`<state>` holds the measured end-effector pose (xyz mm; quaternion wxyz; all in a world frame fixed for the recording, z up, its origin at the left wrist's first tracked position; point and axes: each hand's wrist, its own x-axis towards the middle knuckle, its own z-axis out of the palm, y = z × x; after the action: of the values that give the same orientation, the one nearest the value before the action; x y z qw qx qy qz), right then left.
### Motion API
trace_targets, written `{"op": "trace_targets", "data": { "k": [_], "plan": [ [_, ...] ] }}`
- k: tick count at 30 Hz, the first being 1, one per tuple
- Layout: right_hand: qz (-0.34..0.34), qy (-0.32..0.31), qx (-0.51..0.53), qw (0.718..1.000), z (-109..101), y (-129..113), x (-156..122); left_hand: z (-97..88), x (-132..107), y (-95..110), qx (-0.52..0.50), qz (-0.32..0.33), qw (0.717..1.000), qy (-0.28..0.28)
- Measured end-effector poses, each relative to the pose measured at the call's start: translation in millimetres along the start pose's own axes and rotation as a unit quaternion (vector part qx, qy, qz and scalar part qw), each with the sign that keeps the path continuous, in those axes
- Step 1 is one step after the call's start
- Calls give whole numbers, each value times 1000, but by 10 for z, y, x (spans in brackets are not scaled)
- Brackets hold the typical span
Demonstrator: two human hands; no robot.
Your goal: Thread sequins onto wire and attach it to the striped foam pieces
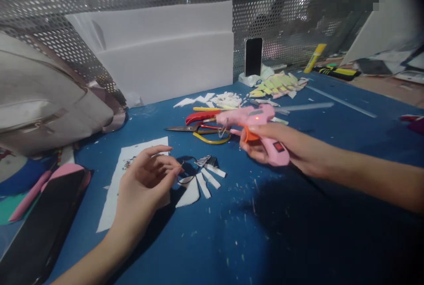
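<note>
My right hand [261, 141] grips a pink hot glue gun [245, 115], fingers at its orange trigger, nozzle facing left. A clear glue stick [308, 107] sticks out of its back, and a small light glows on its body. Lower left, my left hand [149, 174] is closed in a pinch on a thin dark strand [189, 158] that curves in a loop. Just right of those fingertips, white strips [211, 178] fan out on the blue table beside a small striped piece [202, 160]. Under my left hand lies a white sheet [112, 201] with tiny bits on it.
Behind the glue gun lie scissors [180, 129] and red-handled pliers [202, 116]. Farther back are white scraps [227, 99], yellow-green strips [276, 84] and an upright phone [253, 57]. A dark case [43, 227] and a pale bag [49, 95] stand left.
</note>
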<state>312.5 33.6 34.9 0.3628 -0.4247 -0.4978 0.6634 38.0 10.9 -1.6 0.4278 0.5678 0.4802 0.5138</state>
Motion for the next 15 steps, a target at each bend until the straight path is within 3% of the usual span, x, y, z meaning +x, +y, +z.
{"op": "trace_targets", "data": {
  "k": [3, 5, 10, 12, 15],
  "plan": [
    [-125, 89, -195, 969, -206, -167, 15, 18, -1, 3, -3, -1, 1000, 7],
    [-164, 148, -274, 936, -419, -249, 14, 32, -2, 8, -5, -1, 1000, 10],
    [-79, 251, -377, 888, -1053, -193, -81, 36, 2, 4, -5, 2, 1000, 1],
    [-19, 238, -385, 892, -1234, -93, -155, 36, 3, 3, -6, -3, 1000, 2],
    [19, 198, -377, 905, -1350, 70, -255, 40, 3, 2, -5, -10, 1000, 5]
  ]
}}
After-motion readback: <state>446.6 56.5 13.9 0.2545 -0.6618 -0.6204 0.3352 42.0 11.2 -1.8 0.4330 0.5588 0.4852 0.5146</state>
